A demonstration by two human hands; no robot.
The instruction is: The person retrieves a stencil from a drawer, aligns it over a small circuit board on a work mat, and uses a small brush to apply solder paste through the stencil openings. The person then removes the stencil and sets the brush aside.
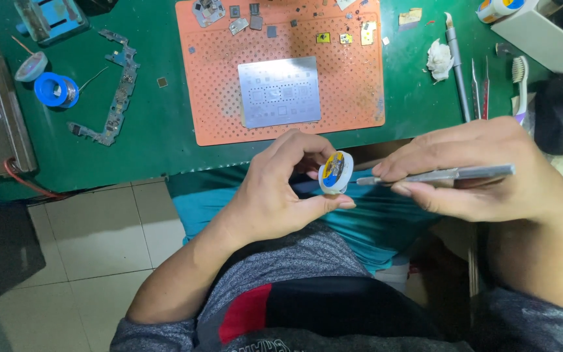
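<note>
Two hands meet above the person's lap, just in front of the green mat (pixel 158 130). Pinched between thumb and fingertips of the left hand (pixel 275 189) is a small round white jar (pixel 335 172), tilted on its side. Just beside it, the right hand (pixel 483 169) squeezes metal tweezers (pixel 438 175) shut, their tip touching the jar's open face. Beyond the jar lies an orange work pad (pixel 216 98) bearing a metal stencil (pixel 279 91).

A green bench mat (pixel 164 130) carries an orange perforated pad (pixel 216 98), a solder spool (pixel 57 89) and tweezers (pixel 476 88).
</note>
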